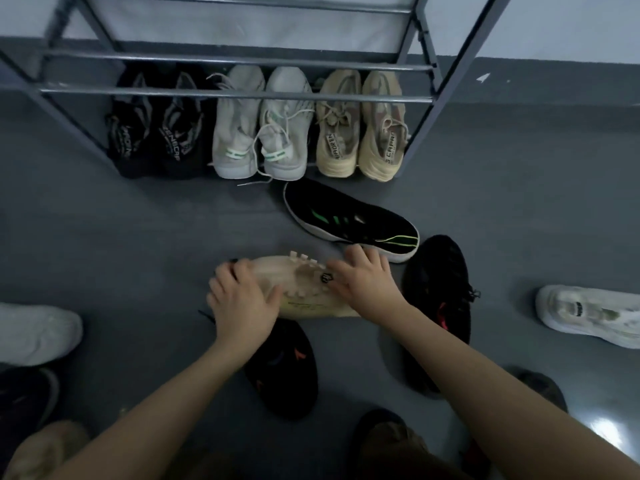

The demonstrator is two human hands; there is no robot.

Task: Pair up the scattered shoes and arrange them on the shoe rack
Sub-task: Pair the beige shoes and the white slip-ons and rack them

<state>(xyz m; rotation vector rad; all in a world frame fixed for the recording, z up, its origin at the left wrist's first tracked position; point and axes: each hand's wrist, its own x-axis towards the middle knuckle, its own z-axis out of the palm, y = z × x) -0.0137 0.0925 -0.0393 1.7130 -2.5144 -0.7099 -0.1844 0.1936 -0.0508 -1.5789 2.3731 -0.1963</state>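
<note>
Three pairs on shoe rack (242,93), both hands, left hand (239,299) and right hand (363,282), spread flat on cream shoe (304,289), rest scattered, unpaired.

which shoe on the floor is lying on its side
The black shoe with green stripes, just in front of the rack's beige pair. Its white sole edge and side panel face up; the other loose shoes show their tops.

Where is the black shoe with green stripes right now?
In the head view, the black shoe with green stripes lies on its side on the floor right of centre, just in front of the beige pair on the rack, its toe end beside the right hand.
</note>
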